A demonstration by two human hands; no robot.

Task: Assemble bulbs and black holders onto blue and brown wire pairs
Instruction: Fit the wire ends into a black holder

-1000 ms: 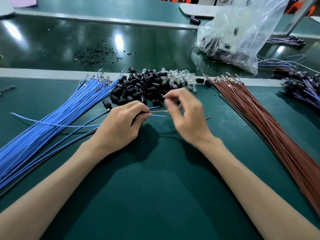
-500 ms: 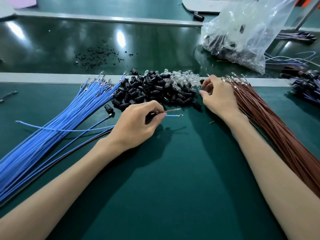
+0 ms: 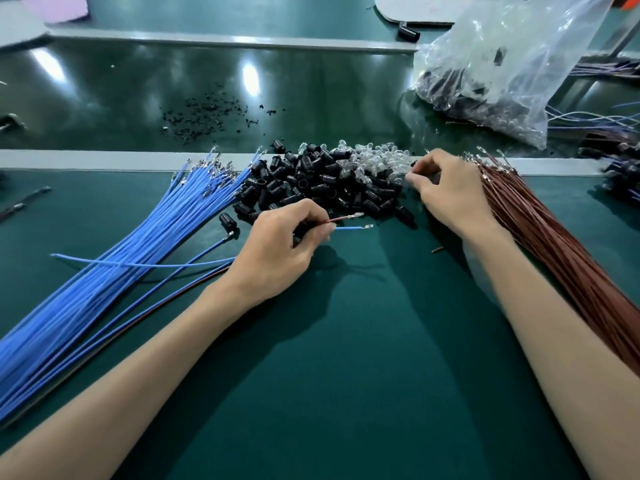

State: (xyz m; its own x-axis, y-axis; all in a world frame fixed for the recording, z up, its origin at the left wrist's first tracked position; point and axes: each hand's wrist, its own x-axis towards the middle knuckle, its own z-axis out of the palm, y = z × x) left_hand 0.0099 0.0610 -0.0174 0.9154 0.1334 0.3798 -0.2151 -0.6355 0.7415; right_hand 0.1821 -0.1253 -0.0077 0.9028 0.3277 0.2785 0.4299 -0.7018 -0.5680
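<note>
The right hand has gone from the middle of the table out to the heap of small clear round bulbs. Its fingers are curling in there, and I cannot tell if its grip is pinching a bulb. The left hand is staying put, its grip pinching a pair of thin blue and brown wires with metal tips. The flat dark green table is carrying a heap of shiny black tube holders, a long bundle of blue wires and a bundle of brown wires. A crinkly clear plastic bag is sitting behind.
</note>
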